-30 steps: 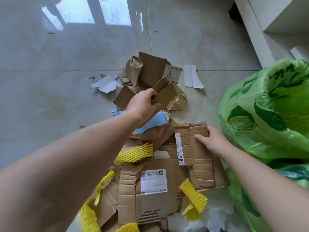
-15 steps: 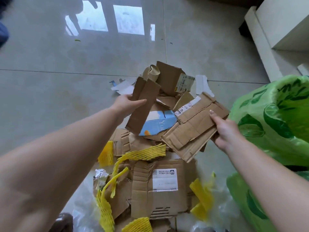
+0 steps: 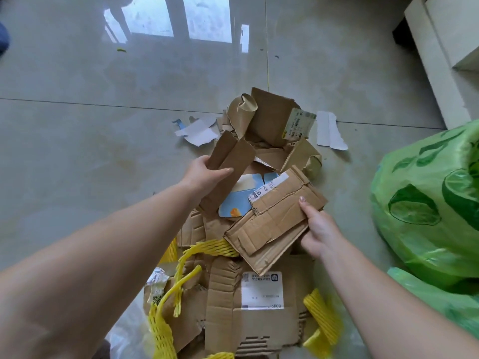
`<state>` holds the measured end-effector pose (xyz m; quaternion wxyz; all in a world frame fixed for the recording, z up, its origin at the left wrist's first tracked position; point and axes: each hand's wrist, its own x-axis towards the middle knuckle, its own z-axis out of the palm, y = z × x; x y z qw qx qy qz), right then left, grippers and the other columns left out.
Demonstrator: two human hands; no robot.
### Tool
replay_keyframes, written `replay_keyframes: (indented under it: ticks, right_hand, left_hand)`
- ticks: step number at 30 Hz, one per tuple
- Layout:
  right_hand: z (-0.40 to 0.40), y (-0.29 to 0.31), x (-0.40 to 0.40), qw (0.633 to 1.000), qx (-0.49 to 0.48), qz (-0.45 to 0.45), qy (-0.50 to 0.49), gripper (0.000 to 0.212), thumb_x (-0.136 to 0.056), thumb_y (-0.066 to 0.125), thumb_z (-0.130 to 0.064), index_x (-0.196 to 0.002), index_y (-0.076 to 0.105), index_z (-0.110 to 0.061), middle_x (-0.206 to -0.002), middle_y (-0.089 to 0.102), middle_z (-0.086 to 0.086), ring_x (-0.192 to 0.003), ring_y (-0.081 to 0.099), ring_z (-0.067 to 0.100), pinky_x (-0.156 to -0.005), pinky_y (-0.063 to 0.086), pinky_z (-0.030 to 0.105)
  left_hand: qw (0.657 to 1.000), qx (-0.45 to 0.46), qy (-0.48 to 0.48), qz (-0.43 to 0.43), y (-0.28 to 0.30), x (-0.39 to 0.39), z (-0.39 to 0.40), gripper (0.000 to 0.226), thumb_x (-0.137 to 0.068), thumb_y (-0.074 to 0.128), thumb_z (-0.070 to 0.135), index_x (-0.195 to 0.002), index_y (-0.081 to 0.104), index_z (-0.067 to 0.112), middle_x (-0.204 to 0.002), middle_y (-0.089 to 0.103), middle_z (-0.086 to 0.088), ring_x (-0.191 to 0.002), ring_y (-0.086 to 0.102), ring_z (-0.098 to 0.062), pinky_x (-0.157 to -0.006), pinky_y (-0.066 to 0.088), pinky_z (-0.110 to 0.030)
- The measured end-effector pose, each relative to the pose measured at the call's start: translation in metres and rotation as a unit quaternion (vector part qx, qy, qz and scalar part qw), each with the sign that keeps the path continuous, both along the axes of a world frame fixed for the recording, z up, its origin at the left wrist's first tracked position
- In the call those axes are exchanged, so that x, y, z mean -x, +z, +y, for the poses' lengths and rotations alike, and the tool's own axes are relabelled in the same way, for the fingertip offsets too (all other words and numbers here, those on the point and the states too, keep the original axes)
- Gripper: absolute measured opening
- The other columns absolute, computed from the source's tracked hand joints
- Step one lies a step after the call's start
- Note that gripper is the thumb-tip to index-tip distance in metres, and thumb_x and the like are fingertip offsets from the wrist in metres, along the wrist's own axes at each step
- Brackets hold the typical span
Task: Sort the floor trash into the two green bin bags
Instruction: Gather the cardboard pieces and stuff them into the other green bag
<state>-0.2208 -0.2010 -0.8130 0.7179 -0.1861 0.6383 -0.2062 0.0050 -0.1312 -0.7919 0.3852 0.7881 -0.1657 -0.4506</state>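
A heap of torn cardboard lies on the tiled floor. My left hand [image 3: 204, 174] grips a folded brown cardboard strip [image 3: 228, 167], lifted above the heap. My right hand [image 3: 320, 229] holds a stack of corrugated cardboard pieces [image 3: 274, 221] by its right edge, thumb on top. A big flattened box with a white label [image 3: 261, 291] lies below them. Yellow foam netting [image 3: 212, 248] is strewn among the cardboard. A green bin bag [image 3: 425, 203] stands at the right, and a second green bag [image 3: 440, 299] lies below it.
A blue and white carton piece [image 3: 241, 200] sits under the held cardboard. White paper scraps [image 3: 199, 132] and a white strip [image 3: 329, 130] lie at the heap's far side. Clear plastic [image 3: 129, 332] is at the bottom. A pale cabinet base [image 3: 438, 60] stands at top right.
Both hands have lifted their cardboard off the heap. The right hand's stack rose from the floor and now tilts; the left hand's strip swung upright.
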Motion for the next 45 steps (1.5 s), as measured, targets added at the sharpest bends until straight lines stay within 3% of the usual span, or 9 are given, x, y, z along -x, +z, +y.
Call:
replay_keyframes:
  ticks: [7,10,20,23,27,29,33,39,45]
  right_hand:
    - [0.001,0.006,0.000,1.000,0.018,-0.011,0.016,0.028,-0.092,0.057,-0.020,-0.117,0.054,-0.009,-0.101,0.066,0.016,-0.090,0.064,0.027,-0.087,0.050,0.050]
    - [-0.001,0.025,0.003,1.000,0.026,-0.002,0.016,0.028,-0.092,0.057,-0.021,-0.118,0.052,-0.012,-0.098,0.066,0.015,-0.085,0.064,0.027,-0.071,0.053,0.046]
    - [-0.015,0.163,0.037,0.985,0.165,0.047,-0.031,0.012,-0.091,0.054,-0.016,-0.099,0.060,-0.011,-0.091,0.068,0.012,-0.077,0.066,0.027,-0.081,0.055,0.044]
    - [-0.012,0.214,0.052,0.973,0.217,0.071,-0.037,0.026,-0.086,0.055,-0.022,-0.106,0.060,-0.007,-0.097,0.066,0.013,-0.090,0.065,0.032,-0.089,0.052,0.047]
    - [-0.007,0.279,0.066,0.956,0.283,0.071,-0.040,0.060,-0.067,0.059,-0.043,-0.114,0.061,-0.006,-0.110,0.066,0.013,-0.099,0.063,0.033,-0.093,0.050,0.048]
    - [-0.005,0.306,0.079,0.937,0.337,0.076,-0.052,0.051,-0.072,0.061,-0.045,-0.108,0.065,-0.009,-0.103,0.069,0.010,-0.095,0.065,0.031,-0.091,0.052,0.047]
    - [-0.005,0.336,0.114,0.894,0.437,0.076,-0.062,0.030,-0.086,0.062,-0.036,-0.111,0.062,-0.019,-0.106,0.069,0.002,-0.099,0.064,0.021,-0.094,0.051,0.041]
    - [-0.040,0.336,0.177,0.865,0.485,0.115,-0.058,0.029,-0.086,0.062,-0.038,-0.112,0.061,-0.026,-0.109,0.068,-0.002,-0.103,0.063,0.020,-0.096,0.049,0.042]
    - [-0.083,0.276,0.207,0.879,0.462,0.108,-0.055,0.012,-0.088,0.061,-0.032,-0.097,0.063,-0.026,-0.098,0.071,-0.002,-0.096,0.067,0.024,-0.089,0.053,0.042]
  left_hand:
    - [0.998,0.000,-0.026,0.060,0.010,-0.002,0.006,0.050,-0.071,0.081,0.020,-0.110,0.049,0.022,-0.107,0.065,-0.009,-0.095,0.067,-0.028,-0.083,0.056,-0.050]
    - [0.998,0.018,-0.017,0.052,0.026,0.001,0.006,0.047,-0.074,0.079,0.015,-0.106,0.045,0.023,-0.108,0.063,-0.011,-0.095,0.065,-0.029,-0.084,0.056,-0.050]
    - [0.983,0.103,0.012,-0.151,0.149,0.056,0.005,0.039,-0.081,0.065,0.013,-0.115,0.045,0.015,-0.099,0.056,-0.009,-0.080,0.058,-0.023,-0.054,0.048,-0.028]
    - [0.974,0.147,0.003,-0.175,0.194,0.100,-0.003,0.045,-0.083,0.060,0.010,-0.123,0.040,0.020,-0.104,0.058,-0.009,-0.084,0.059,-0.026,-0.068,0.055,-0.039]
    - [0.960,0.224,-0.069,-0.152,0.257,0.176,-0.020,0.087,-0.086,0.057,0.005,-0.147,0.006,0.040,-0.134,0.051,-0.010,-0.115,0.055,-0.032,-0.095,0.048,-0.042]
    - [0.942,0.275,-0.112,-0.155,0.281,0.211,-0.029,0.085,-0.086,0.059,0.010,-0.147,0.008,0.040,-0.137,0.050,-0.006,-0.123,0.051,-0.027,-0.100,0.045,-0.039]
    - [0.920,0.340,-0.149,-0.125,0.308,0.265,-0.047,0.033,-0.087,0.054,0.014,-0.110,0.058,0.037,-0.092,0.067,0.015,-0.091,0.063,-0.011,-0.073,0.047,-0.016]
    - [0.904,0.354,-0.228,0.069,0.307,0.318,-0.084,0.043,-0.088,0.048,0.004,-0.121,0.060,0.029,-0.085,0.072,0.005,-0.066,0.065,-0.001,-0.055,0.048,-0.013]
    - [0.899,0.275,-0.322,0.114,0.250,0.331,-0.125,0.057,-0.089,0.059,0.005,-0.141,0.043,0.025,-0.129,0.060,0.002,-0.112,0.056,-0.001,-0.075,0.050,-0.007]
